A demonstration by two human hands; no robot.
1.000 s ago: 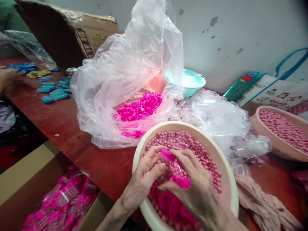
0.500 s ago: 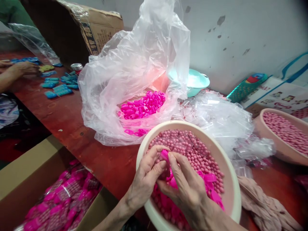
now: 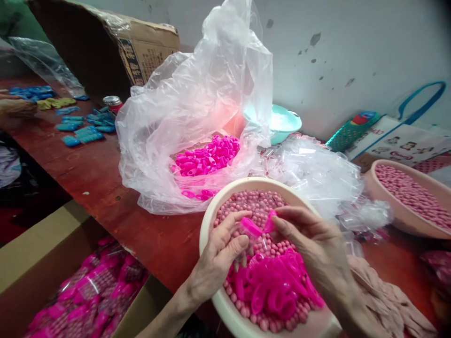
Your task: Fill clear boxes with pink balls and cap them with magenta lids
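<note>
Over a cream basin (image 3: 206, 220) of pink beads (image 3: 243, 202), my left hand (image 3: 220, 251) is closed around a small clear plastic container with a bright pink rim (image 3: 251, 227). My right hand (image 3: 317, 244) pinches a pink plastic piece (image 3: 270, 221) between thumb and fingers. The piece's lower end meets the container's rim; whether they are joined, I cannot tell. Below my hands, a heap of pink plastic caps (image 3: 271, 281) lies on the beads. My left fingers hide most of the container, so its contents are unclear.
A clear plastic bag (image 3: 141, 173) holding pink caps stands behind the basin. Clear plastic pieces (image 3: 317, 169) pile up to the right, before a second basin (image 3: 394, 211) of beads. A carton (image 3: 45, 225) of filled containers sits lower left. Another person's hand (image 3: 17, 107) is far left.
My right hand has moved right, away from my left, with the pink piece in its fingers. The cap heap beneath is more exposed. The view has shifted slightly.
</note>
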